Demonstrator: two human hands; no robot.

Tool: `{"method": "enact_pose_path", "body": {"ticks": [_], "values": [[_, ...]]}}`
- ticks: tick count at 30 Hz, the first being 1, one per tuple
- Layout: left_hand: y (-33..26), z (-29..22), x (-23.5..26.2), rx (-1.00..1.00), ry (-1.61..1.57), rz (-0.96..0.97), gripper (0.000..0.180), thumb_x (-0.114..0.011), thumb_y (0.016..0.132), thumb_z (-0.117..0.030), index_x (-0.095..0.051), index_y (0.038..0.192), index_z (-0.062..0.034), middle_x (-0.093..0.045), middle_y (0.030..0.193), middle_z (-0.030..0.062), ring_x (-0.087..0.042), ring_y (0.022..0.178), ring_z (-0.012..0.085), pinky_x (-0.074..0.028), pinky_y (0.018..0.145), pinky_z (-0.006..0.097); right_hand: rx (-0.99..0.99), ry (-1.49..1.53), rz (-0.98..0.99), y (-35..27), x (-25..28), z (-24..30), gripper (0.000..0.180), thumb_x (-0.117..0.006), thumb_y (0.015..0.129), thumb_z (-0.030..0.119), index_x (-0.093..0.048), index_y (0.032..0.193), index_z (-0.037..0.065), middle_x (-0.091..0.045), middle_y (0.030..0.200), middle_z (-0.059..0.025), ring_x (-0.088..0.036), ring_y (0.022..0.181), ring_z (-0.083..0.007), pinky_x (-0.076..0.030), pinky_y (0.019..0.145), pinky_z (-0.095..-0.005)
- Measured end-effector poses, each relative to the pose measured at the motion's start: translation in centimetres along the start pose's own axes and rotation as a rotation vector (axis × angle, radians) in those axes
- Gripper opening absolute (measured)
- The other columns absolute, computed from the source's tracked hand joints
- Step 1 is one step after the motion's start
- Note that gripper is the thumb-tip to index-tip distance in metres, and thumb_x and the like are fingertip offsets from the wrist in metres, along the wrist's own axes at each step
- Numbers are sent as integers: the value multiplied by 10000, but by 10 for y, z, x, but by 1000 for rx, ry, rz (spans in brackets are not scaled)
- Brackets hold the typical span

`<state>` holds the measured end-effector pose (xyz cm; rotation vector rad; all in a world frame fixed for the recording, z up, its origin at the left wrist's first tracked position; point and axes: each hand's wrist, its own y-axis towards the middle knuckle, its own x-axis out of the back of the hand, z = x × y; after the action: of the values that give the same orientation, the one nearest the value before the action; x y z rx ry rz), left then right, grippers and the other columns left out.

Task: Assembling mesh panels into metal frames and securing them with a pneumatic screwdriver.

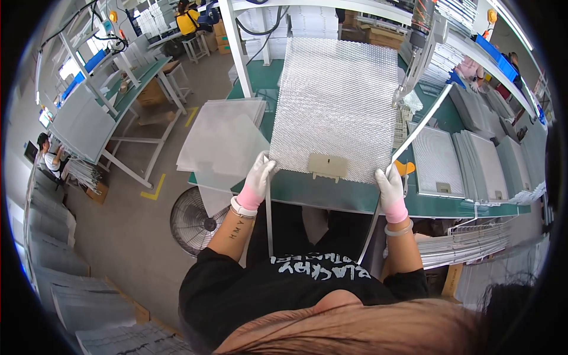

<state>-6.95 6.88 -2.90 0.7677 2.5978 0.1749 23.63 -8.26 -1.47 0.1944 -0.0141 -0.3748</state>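
A large silver mesh filter panel (pixel 337 100) lies on the green workbench (pixel 331 195), with a beige plastic latch (pixel 327 166) at its near edge. My left hand (pixel 257 180), in a white and pink glove, grips the panel's near left corner together with a thin metal frame strip (pixel 269 219) that hangs down past the bench edge. My right hand (pixel 391 190), gloved the same way, holds the near right corner and a second long strip (pixel 420 127) that slants up to the right.
A stack of white fleece sheets (pixel 222 139) lies left of the panel. Finished framed filters (pixel 467 163) are lined up on the right. A floor fan (pixel 192 222) stands under the bench. A hanging tool (pixel 417 53) is above right. Other people work at far benches.
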Motion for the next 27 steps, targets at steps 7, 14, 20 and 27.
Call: {"method": "enact_pose_path", "body": {"ticks": [7, 14, 20, 27], "values": [[-3, 3, 8, 119, 397, -231, 278, -418, 1035, -246, -478, 1135, 6, -484, 891, 9, -464, 802, 92, -437, 782, 248, 36, -129, -25, 7, -15, 0, 307, -540, 944, 82, -511, 1221, -49, -579, 1006, -30, -500, 891, -88, -430, 835, -255], [-10, -6, 10, 0, 1, -236, 313, -414, 1033, -244, -506, 1133, 39, -582, 960, 49, -559, 928, 89, -459, 805, 241, 93, -2, -43, 1, -33, -3, 239, -562, 936, 87, -532, 1142, -30, -559, 913, -4, -466, 798, -63, -418, 723, -225], [-28, -36, 21, -22, 77, -148, 443, -500, 998, -220, -433, 1333, 61, -589, 1168, 78, -560, 1068, 122, -441, 942, 264, 150, -11, -49, -14, -56, 21, 186, -577, 916, 67, -563, 1077, -25, -558, 846, 18, -462, 741, -52, -418, 678, -224], [-65, -52, 47, -187, 2, -275, 535, -364, 1034, -310, -378, 1385, 94, -567, 1264, 136, -548, 1138, 192, -393, 1024, 313, 158, -15, 85, -11, -87, 58, 247, -592, 910, 111, -555, 1111, -28, -560, 797, 17, -466, 711, -48, -419, 665, -219]]}}
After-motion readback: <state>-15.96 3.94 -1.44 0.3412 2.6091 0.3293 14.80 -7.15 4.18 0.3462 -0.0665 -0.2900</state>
